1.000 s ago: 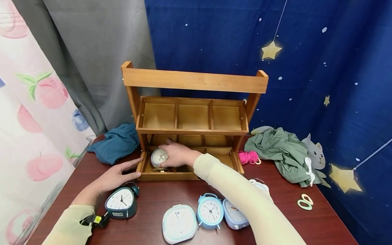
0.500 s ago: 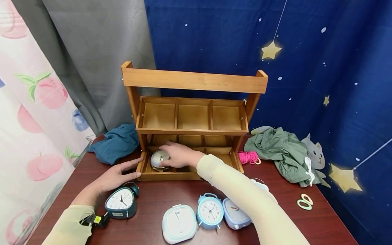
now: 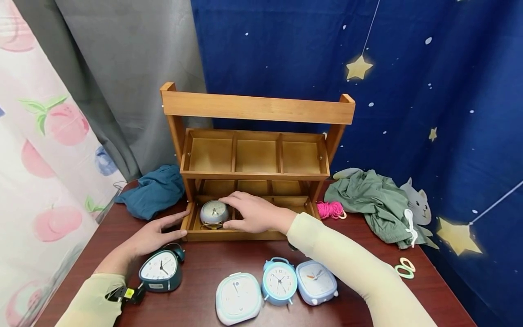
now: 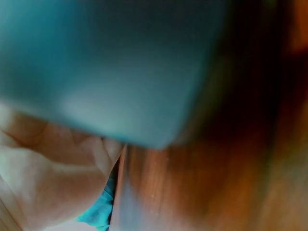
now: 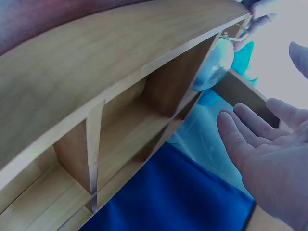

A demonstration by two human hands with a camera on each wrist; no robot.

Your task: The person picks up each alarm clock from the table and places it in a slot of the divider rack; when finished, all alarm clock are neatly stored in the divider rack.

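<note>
The small round clock (image 3: 214, 212) stands upright in the left compartment of the wooden rack's (image 3: 253, 136) bottom tray, face toward the camera, boxed in by walls and the shelf above. Right hand (image 3: 252, 213) sits just beside it, fingers loose, gripping nothing. Left hand (image 3: 153, 236) lies flat against the tray's left corner. The left wrist view is pure blur.

Your right hand (image 5: 269, 154) sits at the lower right, fingers (image 5: 236, 132) straight and spread, holding nothing. Just beyond them a pale blue clock (image 5: 214, 67) rests in a compartment of the wooden shelf (image 5: 96, 62), against a divider.
</note>
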